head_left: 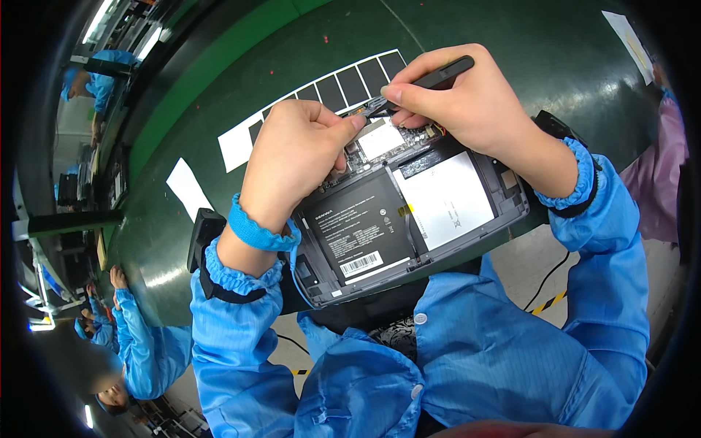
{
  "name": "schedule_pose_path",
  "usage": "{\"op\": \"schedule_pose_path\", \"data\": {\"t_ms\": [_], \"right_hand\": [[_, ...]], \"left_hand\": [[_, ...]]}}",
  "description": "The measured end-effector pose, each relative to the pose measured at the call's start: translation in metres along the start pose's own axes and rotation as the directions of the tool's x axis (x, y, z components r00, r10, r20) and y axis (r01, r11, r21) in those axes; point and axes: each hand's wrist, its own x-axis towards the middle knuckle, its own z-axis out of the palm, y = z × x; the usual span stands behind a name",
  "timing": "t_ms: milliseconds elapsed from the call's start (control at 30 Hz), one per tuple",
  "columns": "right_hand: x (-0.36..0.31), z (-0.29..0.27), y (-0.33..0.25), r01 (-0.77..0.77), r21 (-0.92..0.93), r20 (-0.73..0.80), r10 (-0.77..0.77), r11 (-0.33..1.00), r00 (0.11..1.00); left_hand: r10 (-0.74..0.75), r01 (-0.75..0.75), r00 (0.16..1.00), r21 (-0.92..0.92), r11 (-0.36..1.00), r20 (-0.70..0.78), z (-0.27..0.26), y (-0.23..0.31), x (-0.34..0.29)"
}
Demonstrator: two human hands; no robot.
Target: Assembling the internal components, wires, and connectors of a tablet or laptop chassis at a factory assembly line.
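An opened tablet-like device [518, 208] lies on the table in front of me, its inside facing up. It holds a black battery pack [365, 219] on the left and a silver-white one [453, 204] on the right. Beyond them runs a circuit board [414, 139] with a white patch. My right hand [478, 98] grips black tweezers [453, 71], whose tips point down at the board's far edge. Close to those tips, my left hand [292, 150] is closed, thumb against forefinger, at the board; what it pinches is hidden. A blue band circles my left wrist.
Behind the device lies a white sheet with black rectangles [354, 84] on the green table [511, 36]. White paper [188, 188] rests at the left, and another sheet [629, 47] at the far right. People in blue sit along the left; a pink sleeve [661, 171] shows at the right.
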Motion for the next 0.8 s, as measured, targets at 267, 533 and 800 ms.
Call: {"op": "schedule_pose_path", "data": {"t_ms": [267, 533, 800], "right_hand": [[-0.005, -0.003, -0.001, -0.022, -0.105, -0.010, 0.021, 0.994, 1.000], [-0.001, 0.004, 0.001, 0.149, 0.135, -0.140, -0.130, 0.980, 0.982], [-0.001, 0.002, 0.001, 0.101, 0.085, -0.148, -0.088, 0.991, 0.985]], "left_hand": [[-0.051, 0.045, 0.996, 0.068, 0.997, 0.078, -0.006, 0.001, 0.008], [0.000, -0.003, 0.994, 0.028, 1.000, 0.112, -0.008, -0.004, -0.003], [0.194, -0.210, 0.898, 0.001, 0.978, -0.396, -0.088, -0.105, -0.129]]}}
